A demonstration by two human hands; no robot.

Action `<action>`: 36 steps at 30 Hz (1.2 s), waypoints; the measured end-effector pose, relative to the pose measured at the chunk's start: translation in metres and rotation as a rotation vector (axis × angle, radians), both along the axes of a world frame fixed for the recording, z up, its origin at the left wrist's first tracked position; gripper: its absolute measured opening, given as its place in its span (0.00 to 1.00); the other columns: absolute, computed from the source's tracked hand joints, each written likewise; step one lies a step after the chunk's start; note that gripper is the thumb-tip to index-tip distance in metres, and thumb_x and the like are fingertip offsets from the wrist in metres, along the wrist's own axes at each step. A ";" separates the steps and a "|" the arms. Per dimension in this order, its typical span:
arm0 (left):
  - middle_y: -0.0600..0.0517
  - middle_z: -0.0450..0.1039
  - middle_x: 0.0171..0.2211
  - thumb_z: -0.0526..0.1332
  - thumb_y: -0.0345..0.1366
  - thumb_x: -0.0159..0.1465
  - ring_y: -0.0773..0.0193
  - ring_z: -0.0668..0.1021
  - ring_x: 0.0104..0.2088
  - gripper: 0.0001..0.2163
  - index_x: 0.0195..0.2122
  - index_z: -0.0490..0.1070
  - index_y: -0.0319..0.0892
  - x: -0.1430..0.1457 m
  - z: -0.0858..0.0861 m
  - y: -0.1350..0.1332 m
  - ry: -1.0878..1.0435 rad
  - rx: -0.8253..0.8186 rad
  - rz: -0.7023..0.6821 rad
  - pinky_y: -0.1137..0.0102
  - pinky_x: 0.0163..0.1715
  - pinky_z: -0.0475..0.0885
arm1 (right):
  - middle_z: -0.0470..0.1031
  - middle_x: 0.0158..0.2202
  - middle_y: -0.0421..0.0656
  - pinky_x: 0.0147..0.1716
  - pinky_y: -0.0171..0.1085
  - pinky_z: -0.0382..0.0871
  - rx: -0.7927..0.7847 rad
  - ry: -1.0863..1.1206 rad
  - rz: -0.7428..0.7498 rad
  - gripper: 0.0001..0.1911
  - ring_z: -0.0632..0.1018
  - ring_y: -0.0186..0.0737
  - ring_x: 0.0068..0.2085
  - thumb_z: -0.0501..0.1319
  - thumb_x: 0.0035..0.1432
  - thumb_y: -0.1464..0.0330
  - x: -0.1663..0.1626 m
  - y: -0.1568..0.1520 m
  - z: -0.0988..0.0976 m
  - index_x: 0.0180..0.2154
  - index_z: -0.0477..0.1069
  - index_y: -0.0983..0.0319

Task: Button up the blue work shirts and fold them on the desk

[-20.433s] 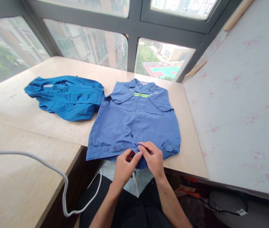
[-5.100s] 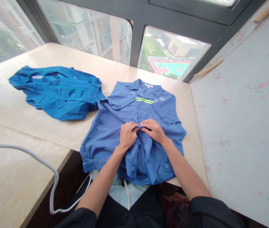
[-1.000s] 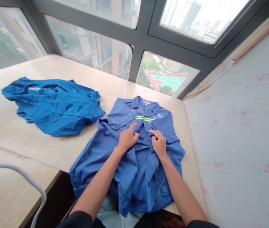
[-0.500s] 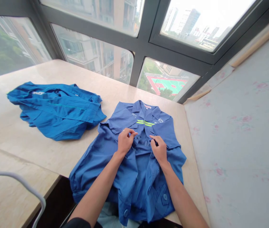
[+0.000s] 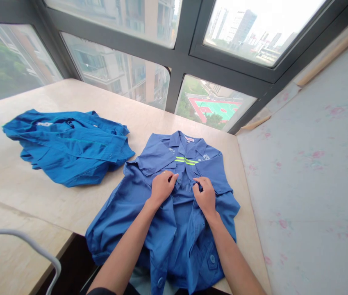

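Note:
A blue work jacket (image 5: 182, 215) lies front up on the table, its collar toward the window and its front parted down the middle. Yellow-green stripes (image 5: 186, 161) cross the chest, and its sleeves are folded inward. My left hand (image 5: 163, 187) is closed on the left front edge just below the stripes, thumb and fingers pinched together. On the opposite edge, my right hand (image 5: 205, 194) pinches the cloth between thumb and forefinger. The exact grip of the fingertips is partly hidden. The lower hem, with buttoned tabs, hangs over the table's near edge.
A second, brighter blue garment (image 5: 72, 147) lies loosely heaped on the table (image 5: 100, 205) at the left. A white cable (image 5: 35, 243) curves across the lower left corner. Windows (image 5: 215, 102) border the far side, and a flower-patterned wall (image 5: 309, 176) stands at the right.
My left hand has turned slightly, with its fingers more curled under. My right hand has bent its fingers a little more. The view has shifted slightly; the jacket lies much as before.

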State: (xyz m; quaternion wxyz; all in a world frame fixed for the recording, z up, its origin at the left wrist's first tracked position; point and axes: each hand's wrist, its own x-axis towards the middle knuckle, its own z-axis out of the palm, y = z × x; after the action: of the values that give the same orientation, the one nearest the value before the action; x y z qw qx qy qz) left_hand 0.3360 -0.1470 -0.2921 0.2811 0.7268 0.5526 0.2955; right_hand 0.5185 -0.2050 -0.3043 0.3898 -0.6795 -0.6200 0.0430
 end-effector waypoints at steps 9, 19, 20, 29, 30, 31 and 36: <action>0.47 0.79 0.38 0.58 0.51 0.63 0.53 0.80 0.40 0.15 0.40 0.72 0.44 0.016 0.029 0.017 0.337 -0.227 -0.012 0.66 0.36 0.68 | 0.73 0.48 0.50 0.44 0.41 0.71 -0.082 -0.176 -0.091 0.11 0.77 0.44 0.43 0.61 0.61 0.61 -0.003 0.006 0.007 0.36 0.78 0.60; 0.46 0.77 0.44 0.56 0.32 0.64 0.58 0.79 0.43 0.12 0.48 0.70 0.43 0.047 0.034 0.059 0.362 -0.034 -0.036 0.69 0.37 0.69 | 0.74 0.43 0.48 0.37 0.38 0.68 -0.380 -0.417 -0.082 0.11 0.77 0.46 0.42 0.65 0.59 0.62 -0.020 0.069 0.046 0.42 0.72 0.61; 0.46 0.76 0.44 0.54 0.29 0.64 0.59 0.79 0.43 0.12 0.47 0.71 0.43 0.050 0.032 0.062 0.353 -0.008 -0.042 0.70 0.37 0.69 | 0.74 0.43 0.49 0.38 0.38 0.68 -0.339 -0.412 -0.047 0.11 0.77 0.46 0.43 0.64 0.59 0.65 -0.020 0.077 0.042 0.44 0.72 0.61; 0.46 0.75 0.42 0.54 0.28 0.63 0.58 0.77 0.42 0.12 0.43 0.73 0.43 0.056 0.001 0.071 0.266 0.100 -0.030 0.69 0.38 0.69 | 0.80 0.38 0.45 0.45 0.41 0.72 -0.076 0.011 0.136 0.10 0.78 0.43 0.42 0.58 0.62 0.68 0.006 0.110 -0.002 0.38 0.80 0.56; 0.47 0.75 0.43 0.54 0.28 0.63 0.59 0.77 0.42 0.12 0.44 0.73 0.43 0.056 0.000 0.071 0.246 0.111 -0.035 0.69 0.39 0.69 | 0.80 0.38 0.44 0.45 0.41 0.72 -0.075 0.057 0.149 0.11 0.79 0.43 0.41 0.58 0.62 0.68 0.008 0.111 -0.003 0.38 0.80 0.56; 0.47 0.75 0.43 0.54 0.29 0.64 0.59 0.77 0.42 0.12 0.45 0.73 0.44 0.057 0.000 0.070 0.224 0.121 -0.044 0.69 0.40 0.69 | 0.81 0.38 0.44 0.44 0.41 0.72 -0.078 0.104 0.155 0.11 0.79 0.43 0.41 0.58 0.62 0.68 0.011 0.112 -0.003 0.38 0.80 0.56; 0.48 0.74 0.46 0.59 0.38 0.64 0.58 0.77 0.45 0.13 0.49 0.70 0.43 0.057 0.003 0.067 0.126 0.148 -0.101 0.68 0.43 0.70 | 0.82 0.37 0.43 0.43 0.42 0.74 -0.120 0.318 0.161 0.09 0.81 0.44 0.40 0.61 0.60 0.65 0.024 0.118 -0.003 0.36 0.81 0.57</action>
State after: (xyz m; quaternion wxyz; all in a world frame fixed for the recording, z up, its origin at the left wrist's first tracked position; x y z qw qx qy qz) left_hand 0.3930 -0.0799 -0.2896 0.2057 0.7897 0.5087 0.2745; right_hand 0.5424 -0.0867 -0.3072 0.4370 -0.6344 -0.5992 0.2180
